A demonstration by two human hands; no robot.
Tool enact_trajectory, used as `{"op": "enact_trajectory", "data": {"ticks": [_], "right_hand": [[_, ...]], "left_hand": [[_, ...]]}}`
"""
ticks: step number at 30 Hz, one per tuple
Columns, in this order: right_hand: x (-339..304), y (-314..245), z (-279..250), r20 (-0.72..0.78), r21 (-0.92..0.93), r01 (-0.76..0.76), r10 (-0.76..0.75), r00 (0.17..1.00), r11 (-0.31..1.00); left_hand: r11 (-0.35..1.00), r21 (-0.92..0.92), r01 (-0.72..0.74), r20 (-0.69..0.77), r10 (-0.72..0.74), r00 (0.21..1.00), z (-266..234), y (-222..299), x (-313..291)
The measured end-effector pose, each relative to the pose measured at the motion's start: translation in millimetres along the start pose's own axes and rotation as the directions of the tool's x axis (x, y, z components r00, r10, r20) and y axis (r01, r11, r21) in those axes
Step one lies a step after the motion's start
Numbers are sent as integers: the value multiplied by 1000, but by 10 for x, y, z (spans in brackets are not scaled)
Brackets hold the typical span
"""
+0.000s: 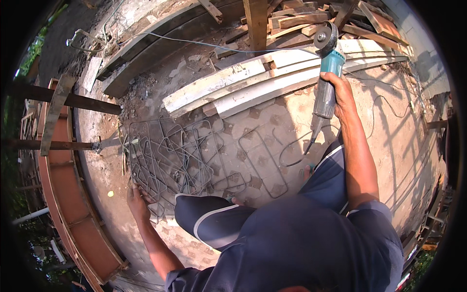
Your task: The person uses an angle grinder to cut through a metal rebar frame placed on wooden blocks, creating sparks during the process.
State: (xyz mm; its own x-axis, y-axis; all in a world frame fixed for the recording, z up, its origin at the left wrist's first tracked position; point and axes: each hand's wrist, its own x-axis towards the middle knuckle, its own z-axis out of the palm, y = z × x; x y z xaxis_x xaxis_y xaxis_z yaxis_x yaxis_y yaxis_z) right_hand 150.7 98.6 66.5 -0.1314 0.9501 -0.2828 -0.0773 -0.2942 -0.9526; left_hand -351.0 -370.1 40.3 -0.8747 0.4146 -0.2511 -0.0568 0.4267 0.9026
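My right hand [340,95] is wrapped round the grey and teal body of an angle grinder [325,100], held up with its disc [322,38] pointing away from me. The power cord leaves the grinder's lower end and curves down over the tiles. Down at the left, my left hand [139,202] is closed at the near left edge of a tangled pile of steel stirrups [182,158], its fingers on a bar there. Part of that grip is hard to make out. One rectangular stirrup [262,163] lies apart, right of the pile.
Long white-faced timber beams [243,85] lie beyond the stirrups, with stacked wood scraps [296,22] behind them. A wooden post [256,24] stands there. Reddish-brown formwork [73,194] curves along the left, with dark props [73,100] jutting inward. A thin cable [194,43] crosses the far side.
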Motion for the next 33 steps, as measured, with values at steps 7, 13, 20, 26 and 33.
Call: {"op": "enact_trajectory", "data": {"ticks": [7, 13, 20, 26, 33], "right_hand": [[-105, -130, 41, 45, 273, 40, -55, 997, 961], [83, 1, 24, 34, 167, 28, -34, 999, 986], [146, 152, 287, 82, -84, 73, -66, 994, 994], [181, 350, 334, 211, -393, 205, -129, 969, 896], [131, 95, 671, 379, -384, 291, -138, 915, 876]], "left_hand": [[927, -358, 107, 100, -76, 992, 687, 852, -393], [836, -452, 310, 323, -170, 931, 2329, 591, -948], [697, -508, 506, 368, -355, 859, 3716, -634, -1345], [715, -284, 639, 570, -409, 712, 3969, -550, -1394], [722, -327, 609, 619, -324, 716, 4165, -865, -1418]]}}
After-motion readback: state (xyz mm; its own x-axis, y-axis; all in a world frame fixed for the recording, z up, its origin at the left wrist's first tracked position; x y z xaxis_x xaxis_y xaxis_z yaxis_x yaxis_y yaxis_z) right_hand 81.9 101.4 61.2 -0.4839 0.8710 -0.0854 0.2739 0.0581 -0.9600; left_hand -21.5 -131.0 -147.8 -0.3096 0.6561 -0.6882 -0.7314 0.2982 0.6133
